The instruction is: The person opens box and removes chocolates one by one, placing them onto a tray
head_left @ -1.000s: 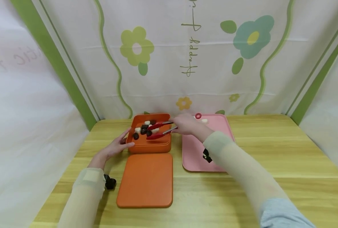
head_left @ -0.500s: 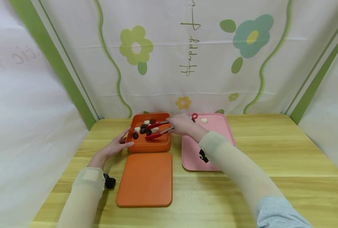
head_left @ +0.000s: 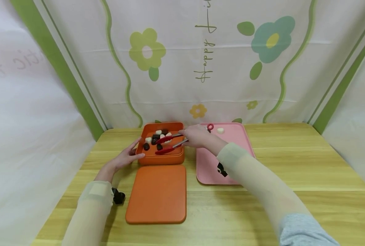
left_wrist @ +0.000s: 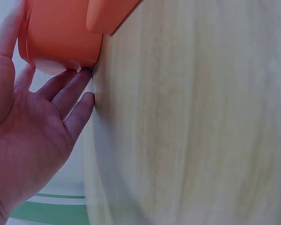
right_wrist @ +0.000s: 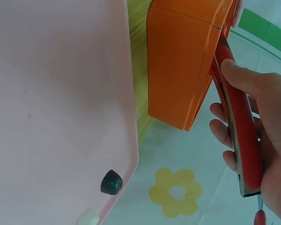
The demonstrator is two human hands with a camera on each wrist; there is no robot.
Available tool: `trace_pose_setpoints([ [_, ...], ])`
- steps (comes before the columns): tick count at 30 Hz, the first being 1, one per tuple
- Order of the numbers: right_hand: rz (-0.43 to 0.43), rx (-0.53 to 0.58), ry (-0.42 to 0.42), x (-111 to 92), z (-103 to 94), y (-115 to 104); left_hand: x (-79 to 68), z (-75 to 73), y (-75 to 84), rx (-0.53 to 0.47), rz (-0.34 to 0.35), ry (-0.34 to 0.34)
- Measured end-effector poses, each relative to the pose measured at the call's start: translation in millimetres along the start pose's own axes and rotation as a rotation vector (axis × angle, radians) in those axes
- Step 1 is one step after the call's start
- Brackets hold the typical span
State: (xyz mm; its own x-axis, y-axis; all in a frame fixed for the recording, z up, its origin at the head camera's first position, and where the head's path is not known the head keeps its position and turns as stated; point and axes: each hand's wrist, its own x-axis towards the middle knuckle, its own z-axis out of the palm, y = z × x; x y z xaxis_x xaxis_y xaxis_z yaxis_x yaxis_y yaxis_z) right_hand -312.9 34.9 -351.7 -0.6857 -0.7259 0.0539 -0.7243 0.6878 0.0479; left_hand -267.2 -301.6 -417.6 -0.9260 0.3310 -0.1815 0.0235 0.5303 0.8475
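Observation:
My right hand (head_left: pixel 196 135) grips a pair of red-tipped metal tongs (right_wrist: pixel 241 126). The tongs' arms reach into an orange box (head_left: pixel 161 160), spread apart, with a dark chocolate-like piece (head_left: pixel 159 147) between their tips. Several other dark and white pieces (head_left: pixel 148 140) lie around the tips inside the box. At the box's left side is my left hand (head_left: pixel 126 160), its thumb at the front rim. In the left wrist view its extended fingers (left_wrist: pixel 72 91) touch the box's side wall, low by the table.
An orange lid (head_left: pixel 156 194) lies flat in front of the box. Right of it is a pink tray (head_left: pixel 207 167), with a dark piece (right_wrist: pixel 111 182) and a white piece (head_left: pixel 220 130) near its far edge. A printed curtain (head_left: pixel 176 92) stands behind the table.
The tongs' tips have moved slightly toward the near side of the box, and the dark piece between them has shifted the same way. My left hand stays in place.

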Motion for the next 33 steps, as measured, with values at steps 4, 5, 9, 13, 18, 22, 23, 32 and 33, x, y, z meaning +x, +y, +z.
trace_pose_setpoints([
  [4, 0.012, 0.022, -0.007, -3.8, -3.1, -0.6, 0.0, -0.2, -0.6, -0.002, 0.004, -0.001],
  [5, 0.015, 0.027, -0.009, -4.6, -3.9, -0.8, -0.1, -0.3, -0.5, -0.004, 0.004, 0.000],
  [9, 0.019, 0.028, -0.019, -5.7, -5.2, -1.8, -1.5, -1.0, -0.5, -0.011, 0.009, -0.004],
  [13, 0.018, 0.022, -0.035, -4.5, -4.0, -2.5, -2.8, -0.9, 0.3, -0.027, 0.008, -0.009],
  [18, 0.019, 0.034, -0.042, -2.4, -1.1, -2.4, -3.7, 0.0, 2.7, -0.034, 0.008, -0.013],
  [22, 0.020, 0.045, -0.046, -1.1, 1.8, -2.1, -4.1, 0.0, 3.3, -0.030, 0.012, -0.013],
  [23, 0.019, 0.044, -0.046, -0.8, 2.4, -2.0, -4.0, 0.1, 3.1, -0.031, 0.014, -0.011],
  [32, 0.023, 0.076, -0.039, -1.1, 5.5, -1.7, -0.9, 0.8, 1.6, -0.011, 0.013, -0.007],
  [33, 0.022, 0.083, -0.037, -1.3, 6.3, -1.6, -0.7, 1.0, 1.7, -0.010, 0.013, -0.008],
])
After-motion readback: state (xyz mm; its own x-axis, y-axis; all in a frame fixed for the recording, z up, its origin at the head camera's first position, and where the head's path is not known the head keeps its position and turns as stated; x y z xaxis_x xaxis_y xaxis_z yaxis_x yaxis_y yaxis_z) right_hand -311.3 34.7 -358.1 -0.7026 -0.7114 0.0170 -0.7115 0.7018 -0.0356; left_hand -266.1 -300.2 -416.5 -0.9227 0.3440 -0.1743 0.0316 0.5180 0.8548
